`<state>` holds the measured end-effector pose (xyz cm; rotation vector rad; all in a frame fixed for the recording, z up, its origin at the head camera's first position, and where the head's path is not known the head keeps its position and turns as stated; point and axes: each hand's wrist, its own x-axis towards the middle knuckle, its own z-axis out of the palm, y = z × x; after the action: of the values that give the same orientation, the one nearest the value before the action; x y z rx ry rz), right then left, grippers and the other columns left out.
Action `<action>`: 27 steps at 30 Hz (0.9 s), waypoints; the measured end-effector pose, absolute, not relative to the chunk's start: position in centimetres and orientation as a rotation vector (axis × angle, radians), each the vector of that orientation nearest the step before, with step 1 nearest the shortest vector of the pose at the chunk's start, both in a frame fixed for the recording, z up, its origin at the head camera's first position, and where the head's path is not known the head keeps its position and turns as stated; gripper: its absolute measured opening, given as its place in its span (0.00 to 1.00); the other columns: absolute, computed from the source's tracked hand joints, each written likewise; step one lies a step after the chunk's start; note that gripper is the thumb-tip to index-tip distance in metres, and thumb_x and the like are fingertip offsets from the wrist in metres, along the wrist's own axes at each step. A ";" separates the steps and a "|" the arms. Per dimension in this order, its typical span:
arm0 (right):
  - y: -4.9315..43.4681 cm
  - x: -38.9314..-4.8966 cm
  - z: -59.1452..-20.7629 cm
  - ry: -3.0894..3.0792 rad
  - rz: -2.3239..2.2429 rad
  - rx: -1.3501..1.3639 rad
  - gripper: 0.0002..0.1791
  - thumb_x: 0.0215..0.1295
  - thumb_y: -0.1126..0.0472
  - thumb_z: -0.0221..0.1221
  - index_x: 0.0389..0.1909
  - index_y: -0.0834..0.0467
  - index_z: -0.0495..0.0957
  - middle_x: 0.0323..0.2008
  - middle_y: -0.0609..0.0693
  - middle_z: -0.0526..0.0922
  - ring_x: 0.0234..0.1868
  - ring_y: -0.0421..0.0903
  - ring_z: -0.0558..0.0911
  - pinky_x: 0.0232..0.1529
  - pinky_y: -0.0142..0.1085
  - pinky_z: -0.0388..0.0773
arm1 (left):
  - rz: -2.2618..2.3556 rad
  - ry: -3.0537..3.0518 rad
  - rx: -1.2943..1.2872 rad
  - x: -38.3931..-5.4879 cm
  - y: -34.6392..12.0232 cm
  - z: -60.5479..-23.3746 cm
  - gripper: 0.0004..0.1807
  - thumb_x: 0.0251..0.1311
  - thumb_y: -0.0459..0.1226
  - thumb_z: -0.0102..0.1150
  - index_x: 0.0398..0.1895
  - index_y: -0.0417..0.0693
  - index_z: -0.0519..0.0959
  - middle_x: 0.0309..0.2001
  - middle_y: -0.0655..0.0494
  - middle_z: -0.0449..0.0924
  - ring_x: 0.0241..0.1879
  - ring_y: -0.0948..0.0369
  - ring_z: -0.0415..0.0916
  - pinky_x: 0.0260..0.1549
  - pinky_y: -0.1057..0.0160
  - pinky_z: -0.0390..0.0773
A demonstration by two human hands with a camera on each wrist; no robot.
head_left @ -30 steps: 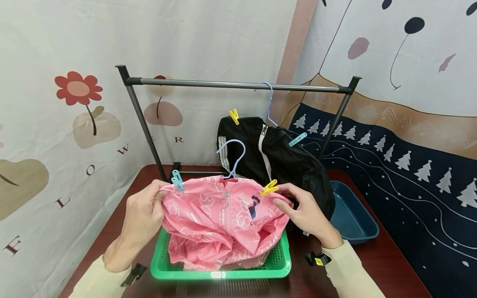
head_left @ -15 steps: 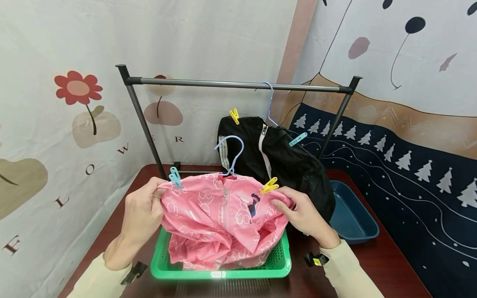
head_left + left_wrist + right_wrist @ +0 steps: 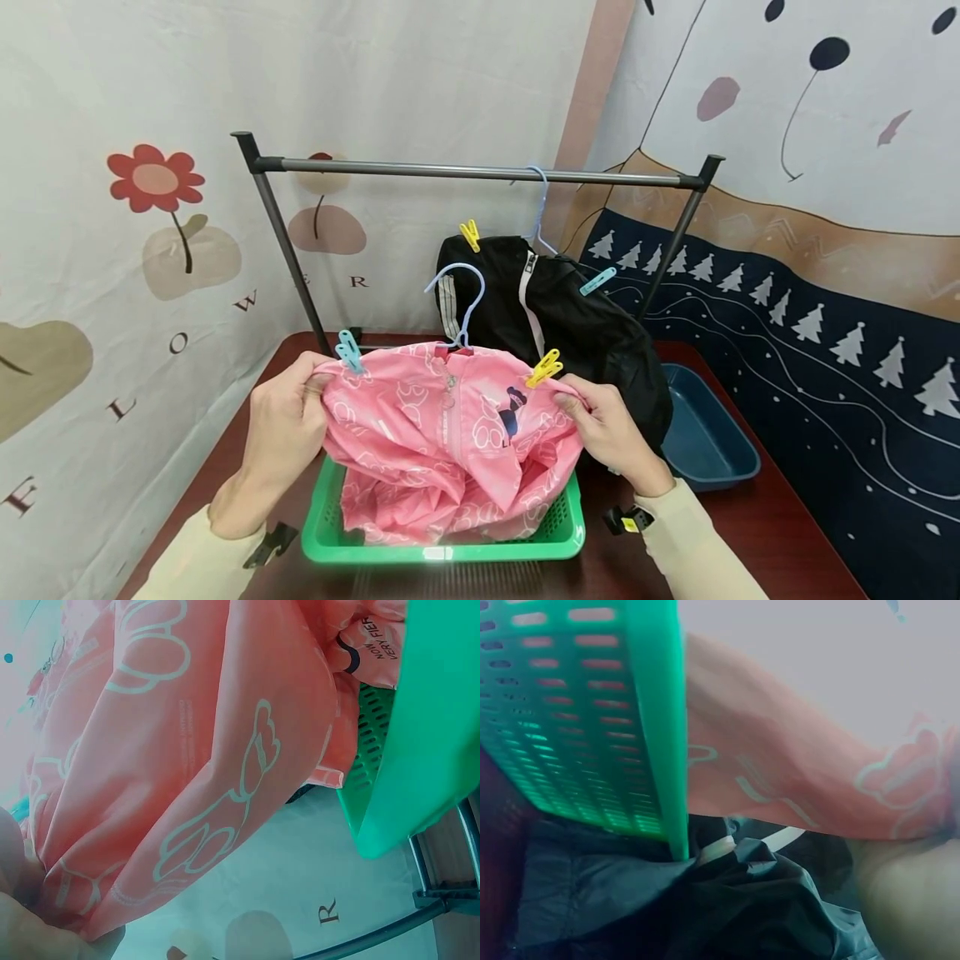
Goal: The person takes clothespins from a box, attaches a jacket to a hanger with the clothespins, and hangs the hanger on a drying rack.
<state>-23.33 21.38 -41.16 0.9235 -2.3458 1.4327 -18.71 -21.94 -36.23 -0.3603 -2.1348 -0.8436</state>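
Observation:
A pink zip jacket (image 3: pixel 420 450) with white outline prints is spread between my hands, its lower part bunched in a green basket (image 3: pixel 442 552). My left hand (image 3: pixel 285 425) pinches the shoulder on the left side, beside a light blue clothespin (image 3: pixel 349 351). At the opposite shoulder my right hand (image 3: pixel 611 425) pinches the fabric, close to a yellow clothespin (image 3: pixel 545 367). From the collar rises the hook of a blue hanger (image 3: pixel 468 304). Pink cloth runs from the fingers (image 3: pixel 37 934) down toward the basket in the left wrist view.
Behind stands a metal clothes rack (image 3: pixel 420 171). A black jacket (image 3: pixel 592 333) hangs from its bar on a blue hanger, with one yellow and one light blue clothespin on it. To the right sits a dark blue tray (image 3: pixel 712 429) on the red-brown table (image 3: pixel 787 533).
The pink jacket's top and its hanger hook have risen slightly and shifted a little left. My right thumb has closed more tightly on the cloth at the shoulder.

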 end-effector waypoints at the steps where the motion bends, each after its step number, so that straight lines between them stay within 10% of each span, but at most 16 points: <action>1: 21.4 -23.4 -41.2 -2.333 1.442 0.923 0.12 0.86 0.69 0.63 0.60 0.56 0.90 0.26 0.47 0.83 0.28 0.42 0.86 0.35 0.31 0.89 | -0.852 -2.137 -0.365 -18.7 -21.9 -36.2 0.06 0.79 0.23 0.66 0.43 0.39 0.87 0.34 0.47 0.92 0.29 0.69 0.75 0.30 0.76 0.72; 27: 20.9 -22.9 -41.5 -2.162 1.491 0.779 0.10 0.87 0.72 0.60 0.48 0.57 0.87 0.24 0.50 0.80 0.22 0.43 0.83 0.26 0.31 0.83 | -0.989 -2.142 -0.385 -18.8 -23.7 -36.5 0.24 0.79 0.24 0.68 0.75 0.39 0.83 0.63 0.40 0.84 0.55 0.77 0.75 0.55 0.86 0.73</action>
<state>-22.87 20.89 -41.47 0.7792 -2.1622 1.4907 -18.84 -23.65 -36.50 -0.3847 -2.1419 -0.9893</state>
